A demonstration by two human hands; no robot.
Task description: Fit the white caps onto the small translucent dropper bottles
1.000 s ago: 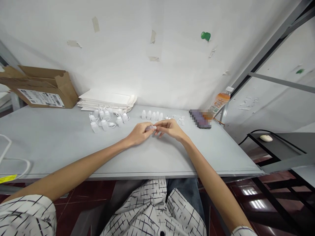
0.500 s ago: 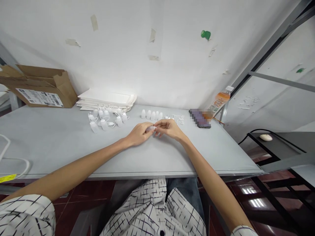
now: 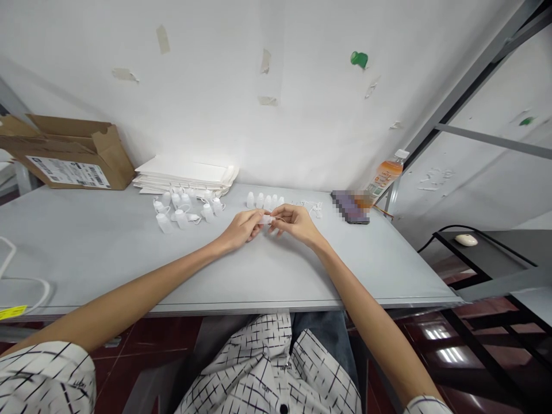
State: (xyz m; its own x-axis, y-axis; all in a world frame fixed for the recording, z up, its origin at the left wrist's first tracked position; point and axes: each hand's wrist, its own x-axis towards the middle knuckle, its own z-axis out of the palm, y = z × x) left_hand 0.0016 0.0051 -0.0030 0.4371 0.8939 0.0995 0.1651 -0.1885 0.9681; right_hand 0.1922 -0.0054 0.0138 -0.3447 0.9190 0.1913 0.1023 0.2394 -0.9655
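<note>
A small translucent white bottle [image 3: 266, 219] lies sideways between my hands above the grey table. My left hand [image 3: 242, 229] is closed around its left end. The fingers of my right hand [image 3: 296, 223] pinch at its right end, where a small white piece is partly hidden by the fingertips. Just behind my hands stands a short row of similar small bottles [image 3: 260, 200]. Small white loose pieces [image 3: 318, 210] lie right of that row. Left of my hands, several bottles with caps and loops [image 3: 181, 218] stand or lie in a group.
An open cardboard box [image 3: 69, 155] and a stack of white sheets [image 3: 185, 174] are at the back left. A phone [image 3: 351, 207] lies at the right beside an orange drink bottle [image 3: 386, 175]. A white cable [image 3: 43, 290] crosses the left table edge [image 3: 129, 310].
My left hand has shifted slightly left, and more of the held bottle shows between my hands. My right hand has moved slightly up and left.
</note>
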